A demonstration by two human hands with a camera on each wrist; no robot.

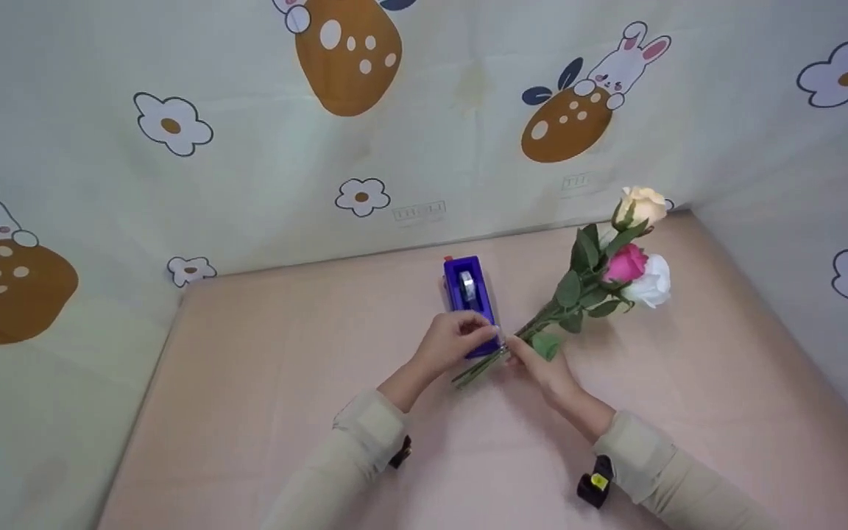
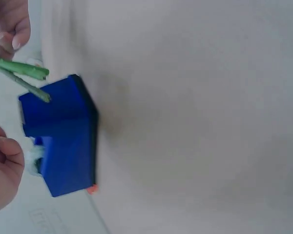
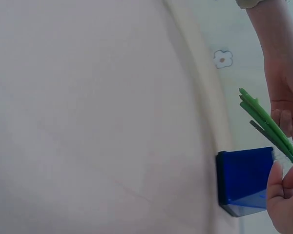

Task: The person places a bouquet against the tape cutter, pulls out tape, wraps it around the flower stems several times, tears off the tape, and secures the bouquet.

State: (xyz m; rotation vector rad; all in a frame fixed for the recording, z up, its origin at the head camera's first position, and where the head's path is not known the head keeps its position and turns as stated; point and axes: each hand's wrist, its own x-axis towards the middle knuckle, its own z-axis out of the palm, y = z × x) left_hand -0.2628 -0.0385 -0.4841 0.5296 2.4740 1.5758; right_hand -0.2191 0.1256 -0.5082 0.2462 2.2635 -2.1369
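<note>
A bunch of artificial roses (image 1: 534, 324) with green stems slants over the table, its cream, pink and white blooms toward the upper right. My right hand (image 1: 548, 372) grips the stems low down, their cut ends (image 3: 256, 109) sticking out past the fingers. Beside the stems, my left hand (image 1: 455, 340) pinches a short strip of clear tape (image 1: 500, 337) between thumb and fingertips; the strip reaches the stems. Just behind the left hand stands a blue tape dispenser (image 2: 68, 141) with a roll of clear tape (image 1: 466, 285) in it. The left fingers cover part of the dispenser.
The table (image 1: 247, 412) has a plain pinkish cover. Behind it and at both sides hang pale curtains (image 1: 262, 169) printed with rabbits and flowers. A black strap with a camera (image 1: 595, 482) sits at the right wrist.
</note>
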